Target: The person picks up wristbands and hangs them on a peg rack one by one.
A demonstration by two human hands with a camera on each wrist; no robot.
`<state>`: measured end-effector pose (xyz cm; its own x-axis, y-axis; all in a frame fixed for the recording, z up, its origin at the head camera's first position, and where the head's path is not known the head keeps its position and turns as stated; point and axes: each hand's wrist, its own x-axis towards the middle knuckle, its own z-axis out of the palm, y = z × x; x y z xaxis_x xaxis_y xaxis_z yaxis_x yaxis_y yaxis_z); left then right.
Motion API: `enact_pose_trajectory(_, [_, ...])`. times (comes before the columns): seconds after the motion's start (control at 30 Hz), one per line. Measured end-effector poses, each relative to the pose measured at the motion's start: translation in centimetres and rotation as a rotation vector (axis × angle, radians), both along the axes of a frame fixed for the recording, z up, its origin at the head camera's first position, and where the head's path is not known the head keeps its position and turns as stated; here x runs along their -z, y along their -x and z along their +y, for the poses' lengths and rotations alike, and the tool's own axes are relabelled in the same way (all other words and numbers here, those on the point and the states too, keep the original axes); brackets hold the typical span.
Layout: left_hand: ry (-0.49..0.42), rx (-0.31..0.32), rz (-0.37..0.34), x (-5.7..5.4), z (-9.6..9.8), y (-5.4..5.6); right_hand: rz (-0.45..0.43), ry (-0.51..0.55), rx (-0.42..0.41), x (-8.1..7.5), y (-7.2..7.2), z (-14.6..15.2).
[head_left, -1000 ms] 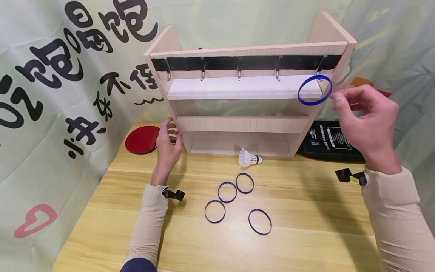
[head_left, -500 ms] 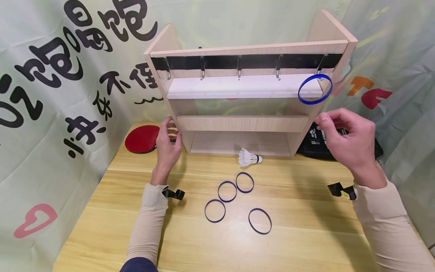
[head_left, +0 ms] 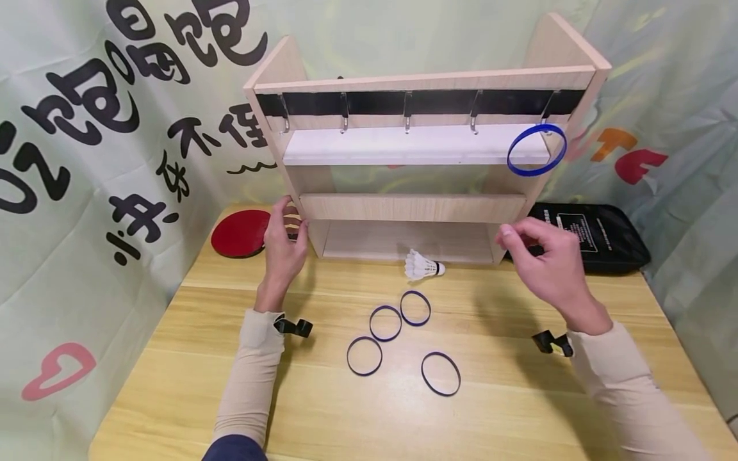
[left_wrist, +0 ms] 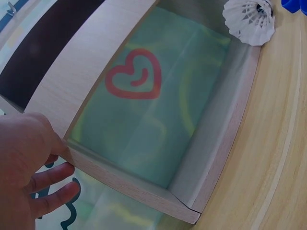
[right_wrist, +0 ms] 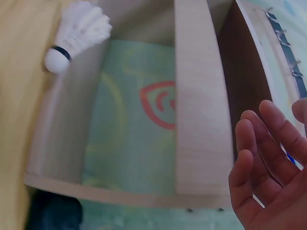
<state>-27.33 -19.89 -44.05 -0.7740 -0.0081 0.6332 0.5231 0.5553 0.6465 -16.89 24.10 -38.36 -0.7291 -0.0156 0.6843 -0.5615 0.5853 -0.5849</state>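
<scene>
My left hand rests against the left side of a pale wooden shelf unit, its thumb and fingers at the panel's edge. In the left wrist view, the fingers extend loosely outside that panel. My right hand hovers before the unit's lower right side, fingers loosely bent around nothing. Above it, a thick blue ring hangs from the rightmost metal hook. Several thin blue rings lie flat on the table in front of the unit.
A shuttlecock lies at the unit's front edge. To the left is a red table-tennis bat, to the right a black case. Other hooks line the black strip. A printed curtain closes off the back and sides.
My right hand has moved left and down, away from the ring hanging on the hook. The left hand keeps its place on the panel, and the rings on the table have not moved.
</scene>
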Motion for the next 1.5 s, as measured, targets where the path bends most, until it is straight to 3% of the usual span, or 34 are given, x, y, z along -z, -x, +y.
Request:
enact_pose_trajectory(0.8, [-0.009, 0.005, 0.002, 0.0, 0.1, 0.1, -0.262, -0.123, -0.107, 5.4, -0.5, -2.9])
enact_pose_trajectory(1.17, [-0.005, -0.001, -0.004, 0.2, 0.0, 0.0, -0.444, -0.2, -0.151, 7.3, -0.4, -4.2])
enact_pose_trajectory(1.5, [-0.009, -0.002, -0.018, 0.2, -0.1, 0.1, -0.477, -0.271, -0.221, 8.7, -0.1, -5.4])
